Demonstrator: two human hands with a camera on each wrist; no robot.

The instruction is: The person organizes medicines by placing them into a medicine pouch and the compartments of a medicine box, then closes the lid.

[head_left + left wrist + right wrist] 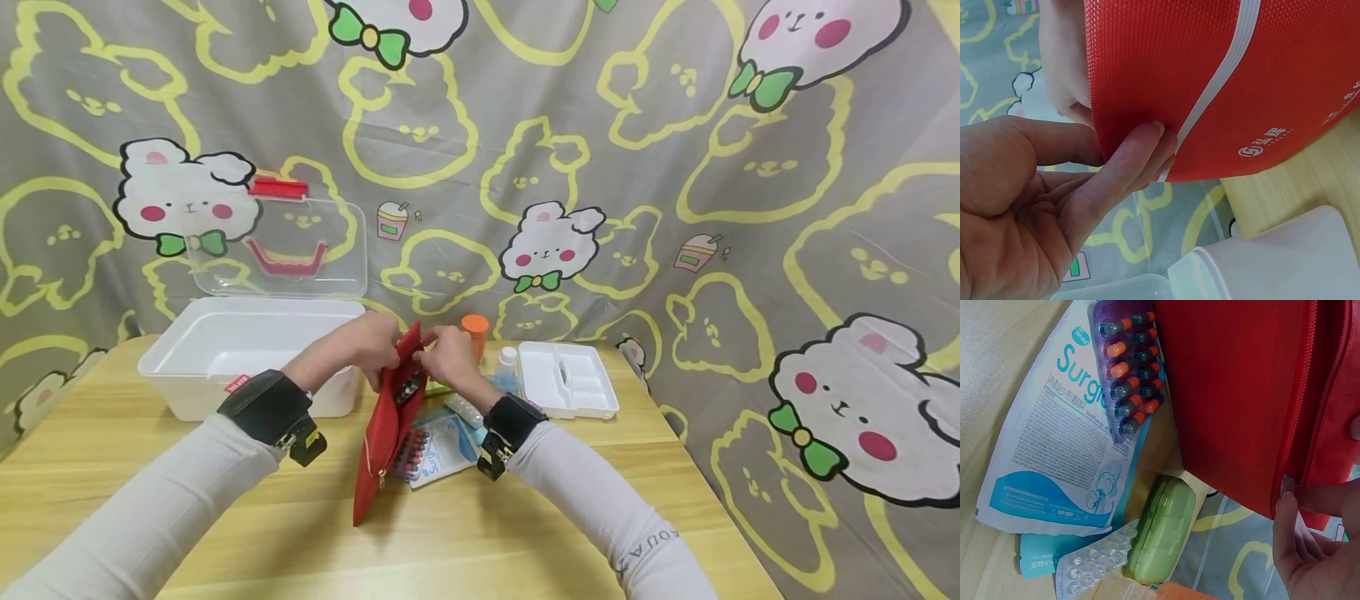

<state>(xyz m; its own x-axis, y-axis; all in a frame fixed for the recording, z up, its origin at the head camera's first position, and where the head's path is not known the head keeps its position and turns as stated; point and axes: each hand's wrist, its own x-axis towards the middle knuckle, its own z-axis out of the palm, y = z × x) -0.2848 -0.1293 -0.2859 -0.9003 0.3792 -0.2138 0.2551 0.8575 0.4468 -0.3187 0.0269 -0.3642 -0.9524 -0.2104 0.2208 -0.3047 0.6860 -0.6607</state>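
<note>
A red zip pouch [386,433] stands on edge on the wooden table, its top lifted between both hands. My left hand [372,350] pinches its upper left edge; in the left wrist view the left hand's fingers [1138,153] press the pouch's textured red side [1210,75] by a white stripe. My right hand [448,357] grips the other side at the top, and its fingertips [1288,509] hold the pouch [1235,394] along the open zipper. Something dark shows in the pouch mouth; I cannot tell what it is.
A capsule blister pack [1130,369], a blue-and-white packet [1060,456], a green pill case [1163,528] and a clear tablet blister [1094,562] lie right of the pouch. A white box [172,371] with raised clear lid [285,242] stands left. An orange-capped bottle [475,327], small white bottle [507,360] and divided tray [600,400] are behind.
</note>
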